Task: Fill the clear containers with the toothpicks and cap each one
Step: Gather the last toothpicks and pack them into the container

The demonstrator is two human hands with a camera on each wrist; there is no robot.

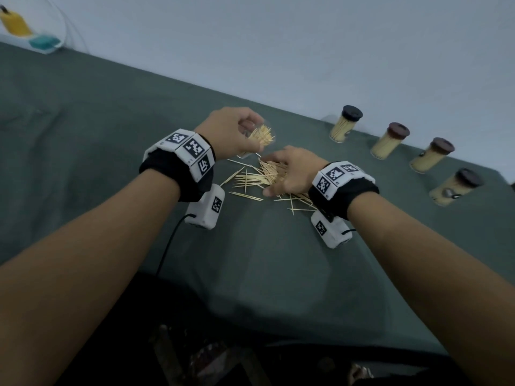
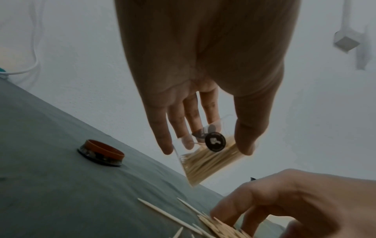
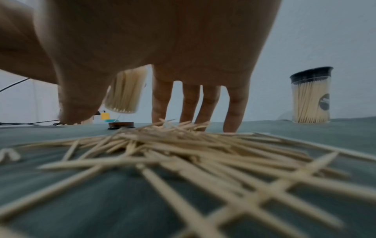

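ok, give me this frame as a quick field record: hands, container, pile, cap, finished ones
left hand: holds open container, tilted, part full
right hand: fingers down on toothpick pile, none lifted
loose cap: on cloth, upside down
capped containers: four, upright in a row by the wall

We can't see the right hand fingertips from the head view: they're buried behind the toothpick pile. Our left hand covers most of the clear container. On the right wrist view the nearest toothpicks smear into blur. A yellow and teal thing at the far corner is too blurred to name.
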